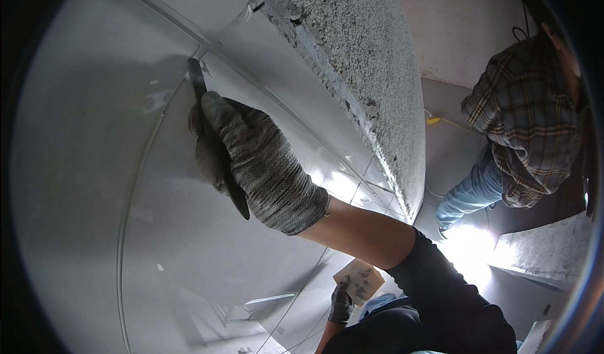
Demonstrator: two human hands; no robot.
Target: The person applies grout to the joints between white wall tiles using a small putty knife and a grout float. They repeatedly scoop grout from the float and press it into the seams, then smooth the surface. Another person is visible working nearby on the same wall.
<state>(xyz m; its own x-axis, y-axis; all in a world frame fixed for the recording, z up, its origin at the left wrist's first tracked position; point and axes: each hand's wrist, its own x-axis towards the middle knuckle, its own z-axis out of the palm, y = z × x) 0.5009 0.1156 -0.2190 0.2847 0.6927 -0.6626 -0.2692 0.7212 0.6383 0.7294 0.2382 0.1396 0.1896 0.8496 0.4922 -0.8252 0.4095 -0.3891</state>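
Observation:
My right hand (pixel 258 159), in a grey knitted glove, is closed around a slim dark tool (pixel 196 77) with a rounded end. The tool's upper tip rests at or very near a joint between large pale glossy tiles (pixel 189 241), just below where the joint lines meet. Its lower end sticks out beneath the palm. Low in the picture, close to my body, my left hand (pixel 341 305) is gloved too. It grips a square cream-coloured pad (pixel 359 281) with dark smudges; whether this is a sponge or a board I cannot tell.
A rough grey cement surface (pixel 358 52) borders the tiles along a ragged edge. At the right, another person in a checked shirt (pixel 528 121) and jeans bends near a bright light (pixel 469 247). A thin cable with a yellow piece (pixel 433 120) lies beyond the cement.

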